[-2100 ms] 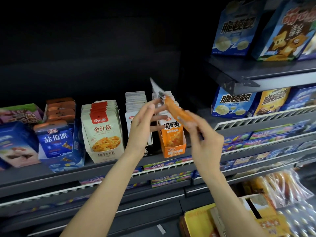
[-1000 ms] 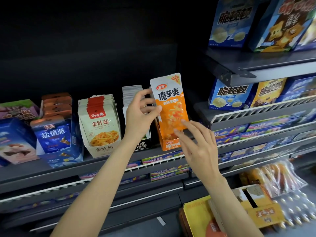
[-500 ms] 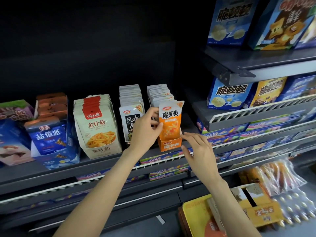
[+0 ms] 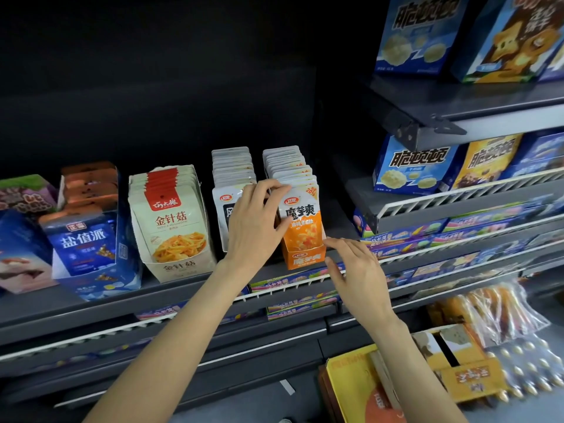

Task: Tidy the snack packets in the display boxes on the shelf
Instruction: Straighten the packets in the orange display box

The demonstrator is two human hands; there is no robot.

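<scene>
Gripping front orange packet (image 4: 303,221) w/ left hand (image 4: 254,222), right hand (image 4: 355,271) beside box edge.

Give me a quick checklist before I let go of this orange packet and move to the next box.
1. Orange packet seated in orange display box, label forward: ok.
2. Packet upright: cannot tell, top corner looks slightly off.
3. Left hand off the packet: not ok, it grips the top edge.
4. Right hand free: ok, fingers relaxed beside the box.
5. Packets behind in a neat row: ok.
</scene>
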